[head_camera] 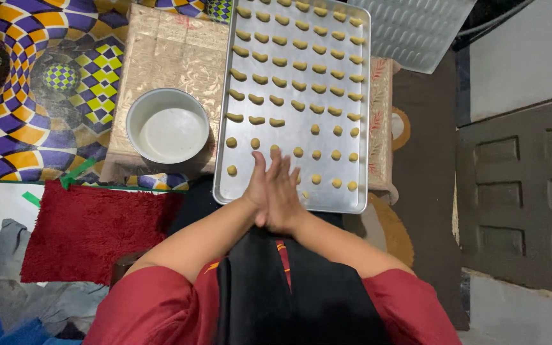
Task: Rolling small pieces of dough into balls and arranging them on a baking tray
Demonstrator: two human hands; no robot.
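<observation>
— Any packages, labels, signs or screens around the tray (352, 203)?

— None that show. Nothing wrapped or boxed lies beside it, nothing printed stands left or right of it, and no display is near it (the green strips left of it look like plain tape).

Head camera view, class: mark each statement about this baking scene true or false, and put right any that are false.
1. The two hands are pressed palm to palm over the near edge of the baking tray. True: the left hand and right hand meet above the tray.
2. The white bowl stands on the tray. False: the bowl stands on the low table, left of the tray.
3. All dough pieces on the tray are round balls. False: the far rows hold curved crescents; only the near rows hold balls.
4. A red mat lies on the floor left of the person. True: the red mat.
</observation>
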